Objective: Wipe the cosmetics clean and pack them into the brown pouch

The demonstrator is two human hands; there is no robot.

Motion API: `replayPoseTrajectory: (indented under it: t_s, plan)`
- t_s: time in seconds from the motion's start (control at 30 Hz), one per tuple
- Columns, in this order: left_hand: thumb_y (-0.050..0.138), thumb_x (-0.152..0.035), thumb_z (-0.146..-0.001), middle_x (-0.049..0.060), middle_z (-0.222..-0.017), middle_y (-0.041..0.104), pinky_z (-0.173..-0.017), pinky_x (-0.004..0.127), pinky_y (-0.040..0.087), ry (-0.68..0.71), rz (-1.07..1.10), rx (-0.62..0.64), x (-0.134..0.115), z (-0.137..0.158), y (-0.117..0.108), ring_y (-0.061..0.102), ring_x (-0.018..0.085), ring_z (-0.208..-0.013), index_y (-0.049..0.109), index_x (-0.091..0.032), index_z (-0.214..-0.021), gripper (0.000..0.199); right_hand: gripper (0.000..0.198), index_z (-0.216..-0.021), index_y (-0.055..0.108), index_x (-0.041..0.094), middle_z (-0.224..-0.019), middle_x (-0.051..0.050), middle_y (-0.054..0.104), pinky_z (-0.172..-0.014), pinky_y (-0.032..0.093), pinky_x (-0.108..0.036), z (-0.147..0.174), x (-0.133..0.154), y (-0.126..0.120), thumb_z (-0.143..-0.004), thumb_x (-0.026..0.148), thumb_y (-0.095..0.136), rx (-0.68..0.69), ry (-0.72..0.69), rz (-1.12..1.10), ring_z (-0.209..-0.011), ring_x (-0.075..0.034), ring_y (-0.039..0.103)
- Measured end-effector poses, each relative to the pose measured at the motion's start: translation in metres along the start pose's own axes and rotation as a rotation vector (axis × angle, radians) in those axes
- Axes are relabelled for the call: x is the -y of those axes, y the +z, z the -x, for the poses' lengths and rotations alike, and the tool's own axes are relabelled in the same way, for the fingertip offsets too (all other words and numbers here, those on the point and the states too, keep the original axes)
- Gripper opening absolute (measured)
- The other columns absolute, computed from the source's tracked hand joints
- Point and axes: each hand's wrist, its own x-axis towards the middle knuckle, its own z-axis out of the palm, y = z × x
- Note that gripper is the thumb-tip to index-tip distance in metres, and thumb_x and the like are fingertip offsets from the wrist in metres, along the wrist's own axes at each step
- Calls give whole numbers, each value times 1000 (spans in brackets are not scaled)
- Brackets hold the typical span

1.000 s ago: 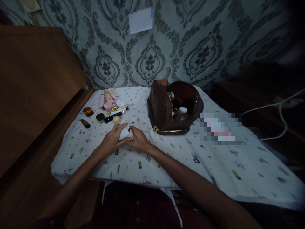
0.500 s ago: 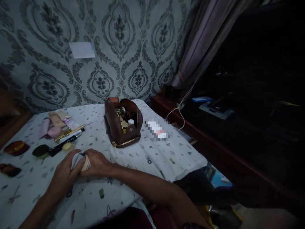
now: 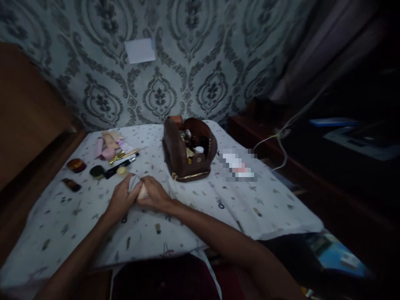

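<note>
Both hands meet above the near part of the table. My left hand (image 3: 122, 196) is closed around a pale whitish piece (image 3: 133, 182) that looks like cloth or tissue. Against it, my right hand (image 3: 153, 192) grips a small beige item (image 3: 143, 192) whose kind I cannot make out, as fingers cover most of it. Just beyond them lie a small yellow round piece (image 3: 122, 171), a black tube (image 3: 117, 170) and a dark green round item (image 3: 97, 171). A brown zip bag (image 3: 176, 154) stands open to the right, filled with small bottles and jars.
Farther left lie several cosmetic tubes (image 3: 110, 139), a pink sponge-like piece (image 3: 108, 153), a dark red round item (image 3: 76, 165) and a small brown item (image 3: 71, 184). A blurred-out flat object (image 3: 237, 163) rests right of the bag. A white cable (image 3: 285, 154) hangs beyond the table edge.
The view has swung left, so everything sits farther right in the picture. Both hands keep their hold, still pressed together; the things on the table have not moved.
</note>
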Motion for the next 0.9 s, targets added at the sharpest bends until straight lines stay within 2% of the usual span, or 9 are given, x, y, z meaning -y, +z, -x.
replayPoseTrajectory:
  t_s: [0.17,0.3,0.47,0.7,0.9]
  plan:
    - [46,-45,-90,3,-85,63,-78,32,47,118,-18,46,3,1,-10,59,21,-82,59,-19,-92,29,33,-90,53,20,-85,1,58,-70,47,-31,-1,3,-3,-64,27,73,43,58,-180,-77,-19,56]
    - [46,-43,-91,4,-88,64,-80,33,47,144,-24,53,5,1,-11,58,21,-83,61,-19,-95,28,32,-87,52,21,-81,3,57,-66,43,-27,-1,2,-1,-63,29,71,14,51,-223,-73,-16,53]
    - [45,-43,-93,3,-87,62,-82,32,46,130,37,35,4,0,-10,59,20,-84,59,-19,-93,28,32,-91,53,21,-84,1,60,-70,45,-29,1,1,3,-65,28,70,-26,37,-195,-76,-17,56]
    - [47,-43,-92,-2,-73,55,-68,29,40,-16,37,-12,-3,-3,-7,53,17,-71,53,-21,-81,25,36,-105,52,20,-104,-8,60,-89,47,-40,4,-4,8,-72,22,67,-132,-111,-59,-99,-25,56]
    - [47,-45,-92,-2,-73,54,-65,27,39,-28,76,7,1,-2,-8,51,16,-69,52,-20,-80,28,38,-102,53,19,-102,-8,60,-89,48,-40,3,-5,7,-68,22,70,-107,-100,-67,-98,-25,57]
